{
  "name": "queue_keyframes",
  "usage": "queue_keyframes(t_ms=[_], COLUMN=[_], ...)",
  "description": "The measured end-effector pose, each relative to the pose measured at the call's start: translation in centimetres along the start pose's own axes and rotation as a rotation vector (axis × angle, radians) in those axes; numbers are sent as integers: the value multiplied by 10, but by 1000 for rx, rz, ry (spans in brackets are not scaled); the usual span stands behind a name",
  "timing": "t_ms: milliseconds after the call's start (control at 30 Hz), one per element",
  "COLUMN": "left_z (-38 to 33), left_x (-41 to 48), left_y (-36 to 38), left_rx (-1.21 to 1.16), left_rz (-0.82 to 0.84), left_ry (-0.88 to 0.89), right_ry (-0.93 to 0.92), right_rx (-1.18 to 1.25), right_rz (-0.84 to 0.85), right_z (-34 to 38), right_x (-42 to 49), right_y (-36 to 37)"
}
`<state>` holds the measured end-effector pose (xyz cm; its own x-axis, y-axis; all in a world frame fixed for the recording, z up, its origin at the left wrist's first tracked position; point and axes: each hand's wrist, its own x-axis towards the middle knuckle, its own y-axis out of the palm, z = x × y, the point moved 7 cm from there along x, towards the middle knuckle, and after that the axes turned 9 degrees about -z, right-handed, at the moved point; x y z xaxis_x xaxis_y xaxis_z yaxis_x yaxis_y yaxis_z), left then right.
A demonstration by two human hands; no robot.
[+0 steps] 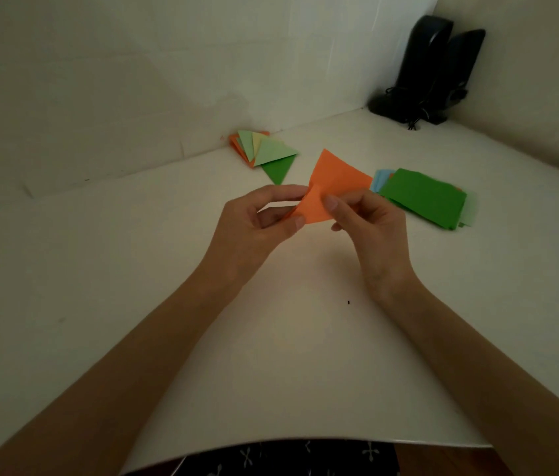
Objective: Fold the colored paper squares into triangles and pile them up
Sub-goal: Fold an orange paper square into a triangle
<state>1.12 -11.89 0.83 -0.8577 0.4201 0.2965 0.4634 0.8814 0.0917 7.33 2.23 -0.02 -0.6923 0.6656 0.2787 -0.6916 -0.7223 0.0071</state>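
Note:
An orange paper square (335, 178) is held above the white table, bent partway over itself. My left hand (257, 225) pinches its near left corner between thumb and fingers. My right hand (367, 218) pinches its near right part, thumb on top. A pile of folded triangles (266, 151) in light green, yellow, orange and dark green lies at the back against the wall. To the right lies a stack of unfolded squares (424, 197), dark green on top, with blue and orange edges showing beneath.
The white table (133, 269) meets walls at the back and right. Two black speakers (432, 70) with a cable stand in the far right corner. The table's front edge curves near my body at the bottom.

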Motion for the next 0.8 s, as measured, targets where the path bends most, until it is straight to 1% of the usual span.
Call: queue_keyframes(t_ms=[67,233,367,500,667,800], left_z=[-2,-3,2,10,6,4], left_x=[0,-1,0,-2,-2,-4], left_y=[1,2,-1,-2,-1,1], left_rx=[10,28,73,103,103,160], left_rz=[-2,3,-40,-62,-69,-56], left_ry=[19,28,-19,-114,-53,0], right_ry=[16,-11,-38,-87,-99,-116], right_rx=[12,5,9,15,67,72], right_rz=[-12,-25,-37,-36,-79,-89], right_z=[0,2,4,8,9,9], right_x=[0,-1,-2,-4,-3,-3], right_y=[-1,0,0,-1,-5,-5])
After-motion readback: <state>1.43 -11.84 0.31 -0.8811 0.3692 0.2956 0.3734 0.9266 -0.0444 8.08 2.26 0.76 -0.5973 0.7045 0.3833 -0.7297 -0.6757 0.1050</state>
